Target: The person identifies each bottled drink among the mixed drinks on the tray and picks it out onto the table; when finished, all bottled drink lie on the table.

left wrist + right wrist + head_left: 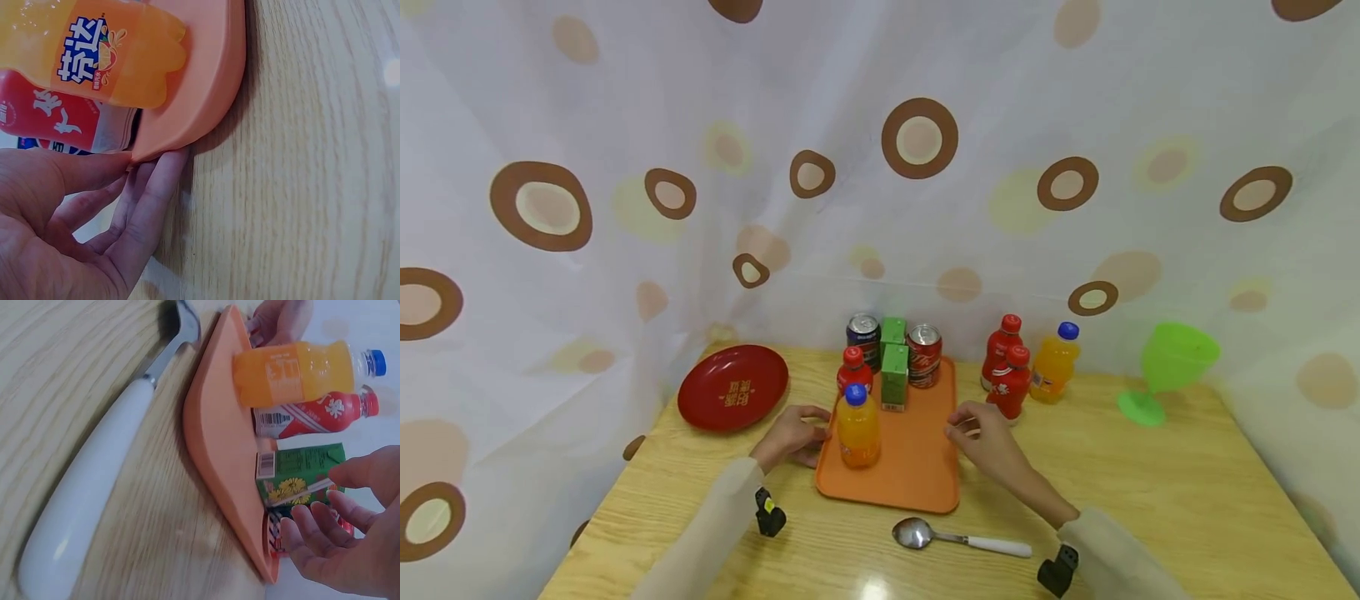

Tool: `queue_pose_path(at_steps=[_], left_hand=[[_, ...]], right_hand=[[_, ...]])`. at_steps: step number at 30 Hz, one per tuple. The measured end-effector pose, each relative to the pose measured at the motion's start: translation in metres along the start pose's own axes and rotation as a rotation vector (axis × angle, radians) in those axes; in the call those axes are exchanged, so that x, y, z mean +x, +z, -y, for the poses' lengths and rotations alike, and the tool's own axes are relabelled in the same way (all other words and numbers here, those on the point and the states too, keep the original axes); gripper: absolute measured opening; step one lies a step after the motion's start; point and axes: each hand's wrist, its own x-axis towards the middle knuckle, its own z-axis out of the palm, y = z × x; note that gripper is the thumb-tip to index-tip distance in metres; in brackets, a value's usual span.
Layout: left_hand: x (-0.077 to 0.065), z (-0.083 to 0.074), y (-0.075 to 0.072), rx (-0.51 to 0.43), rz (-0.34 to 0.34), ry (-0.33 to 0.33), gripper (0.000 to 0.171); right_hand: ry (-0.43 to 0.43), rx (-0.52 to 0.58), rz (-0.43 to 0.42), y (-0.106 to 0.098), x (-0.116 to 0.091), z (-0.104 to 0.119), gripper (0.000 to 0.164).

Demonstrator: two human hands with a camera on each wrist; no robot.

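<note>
An orange tray (917, 467) lies on the table, holding an orange soda bottle (859, 429), a red bottle (854, 375), two green drink cartons (894, 379), a dark can (864, 337) and a red can (925, 354). My left hand (793, 435) pinches the tray's left rim. In the left wrist view, its thumb (94, 170) is on top and its fingers are against the outer side. Beside the right rim, my right hand (988, 442) has loosely bent fingers around nothing; the right wrist view shows it apart from the tray.
A spoon with a white handle (1000, 546) lies in front of the tray. To the left sits a dark red plate (715, 392). Two red bottles (1009, 385), another orange soda bottle (1055, 364) and a green goblet (1176, 358) stand to the right. A patterned curtain (880, 233) hangs behind.
</note>
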Motion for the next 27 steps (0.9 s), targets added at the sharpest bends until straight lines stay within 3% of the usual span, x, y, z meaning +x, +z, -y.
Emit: queue_pose_path(at_steps=[8, 15, 27], left_hand=[[-0.001, 0.003, 0.001, -0.012, 0.023, 0.026, 0.039], [0.001, 0.000, 0.001, 0.004, 0.022, 0.045, 0.039], [-0.005, -0.003, 0.001, 0.023, 0.044, 0.062, 0.039]], right_hand=[[0.010, 0.102, 0.083, 0.022, 0.007, 0.018, 0.024], [-0.062, 0.175, 0.133, 0.046, 0.015, 0.032, 0.037], [-0.109, 0.178, 0.169, 0.067, 0.020, 0.046, 0.064]])
